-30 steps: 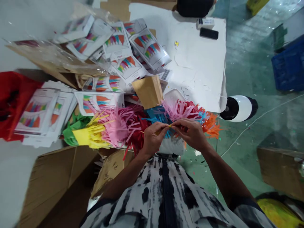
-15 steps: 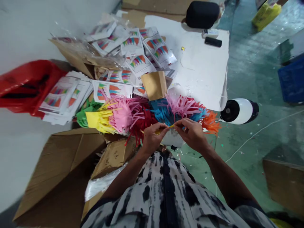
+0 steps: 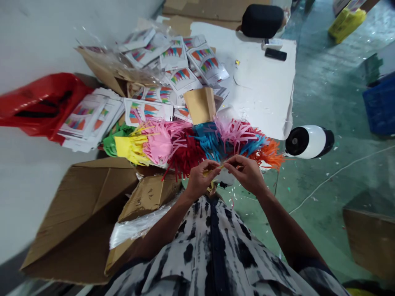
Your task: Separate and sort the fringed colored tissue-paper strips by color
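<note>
My left hand (image 3: 199,177) and my right hand (image 3: 246,173) meet in front of my body, both closed in a pinch. Between their fingertips runs a thin twisted piece of yellow paper (image 3: 221,166); part of it is hidden in my left palm. Just beyond the hands lies a row of fringed paper tassels: yellow (image 3: 131,149), pink (image 3: 159,144), dark red (image 3: 187,158), blue (image 3: 208,139), a second pink bunch (image 3: 236,133) and orange (image 3: 271,155). Green paper (image 3: 112,142) pokes out at the row's left end.
Printed packets (image 3: 182,80) are heaped behind the tassels, near a folded brown card (image 3: 200,106). A white board (image 3: 262,86) carries a black case (image 3: 262,20). Cardboard boxes (image 3: 77,213) stand at left, beside a red bag (image 3: 43,105). A white-and-black device (image 3: 310,142) is at right.
The view has shifted slightly. Both hands stay together in a pinch, and less of the yellow paper now shows between the fingertips.
</note>
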`<state>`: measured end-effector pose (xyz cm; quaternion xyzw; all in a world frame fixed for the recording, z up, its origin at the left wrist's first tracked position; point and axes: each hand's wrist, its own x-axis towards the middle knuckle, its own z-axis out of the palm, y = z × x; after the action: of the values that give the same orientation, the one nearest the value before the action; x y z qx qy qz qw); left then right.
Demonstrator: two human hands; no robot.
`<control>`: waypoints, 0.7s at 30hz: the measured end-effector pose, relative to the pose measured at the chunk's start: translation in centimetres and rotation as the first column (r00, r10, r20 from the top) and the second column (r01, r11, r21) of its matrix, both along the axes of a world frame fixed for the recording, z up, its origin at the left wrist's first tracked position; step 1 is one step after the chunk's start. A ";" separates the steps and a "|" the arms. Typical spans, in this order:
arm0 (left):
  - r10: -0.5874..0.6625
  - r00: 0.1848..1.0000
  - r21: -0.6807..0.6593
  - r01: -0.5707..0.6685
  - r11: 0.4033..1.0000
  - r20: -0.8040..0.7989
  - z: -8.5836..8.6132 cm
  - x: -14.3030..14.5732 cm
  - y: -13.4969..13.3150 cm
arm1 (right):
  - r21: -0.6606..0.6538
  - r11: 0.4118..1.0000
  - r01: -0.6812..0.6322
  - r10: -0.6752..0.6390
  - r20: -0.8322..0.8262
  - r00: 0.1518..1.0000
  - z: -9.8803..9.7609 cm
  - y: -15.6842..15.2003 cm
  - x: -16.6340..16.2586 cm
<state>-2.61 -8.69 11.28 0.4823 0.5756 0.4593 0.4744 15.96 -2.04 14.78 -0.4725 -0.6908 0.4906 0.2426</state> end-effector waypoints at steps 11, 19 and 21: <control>-0.174 0.985 -0.052 0.174 0.983 -0.007 -1.7 -1.1 0.2 | 0.115 0.990 0.084 -0.094 0.090 0.991 -0.7 0.6 -0.2; 0.298 0.890 0.215 -0.234 0.948 -0.346 -5.6 -11.5 1.7 | 0.890 0.374 0.262 -0.588 0.009 0.809 -2.9 6.2 -2.0; 0.473 0.759 0.233 -0.412 0.881 -0.447 -6.9 -16.8 0.9 | 0.945 0.322 0.064 -0.532 0.125 0.838 -5.0 7.1 -3.3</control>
<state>-19.40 -7.74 4.38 0.4604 0.7456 0.4543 0.1603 12.67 5.04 9.83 -0.4726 -0.7741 -0.1417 0.3967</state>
